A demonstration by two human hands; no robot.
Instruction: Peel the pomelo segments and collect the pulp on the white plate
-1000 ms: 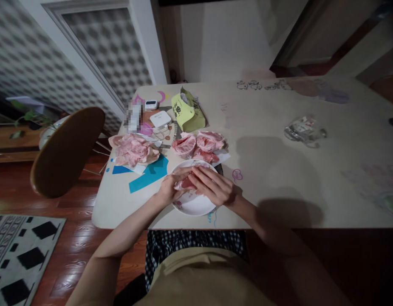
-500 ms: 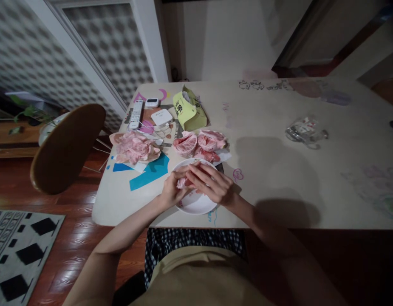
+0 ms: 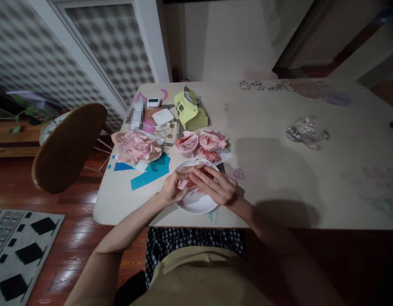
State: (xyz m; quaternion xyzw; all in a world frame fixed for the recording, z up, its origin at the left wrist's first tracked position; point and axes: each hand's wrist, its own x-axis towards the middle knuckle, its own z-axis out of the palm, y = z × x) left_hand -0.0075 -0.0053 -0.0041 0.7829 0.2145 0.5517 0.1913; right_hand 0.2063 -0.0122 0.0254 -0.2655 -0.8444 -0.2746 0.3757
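Pale table, hands half-curled around reddish fruit piece, over white plate

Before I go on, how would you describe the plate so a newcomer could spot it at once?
Find the long pale table, then its near edge, at mid-picture. There the left hand and right hand hold a piece of fruit over the plate. It is round and white, unlike the pink fruit pieces beyond it and the crumpled pink heap farther left.
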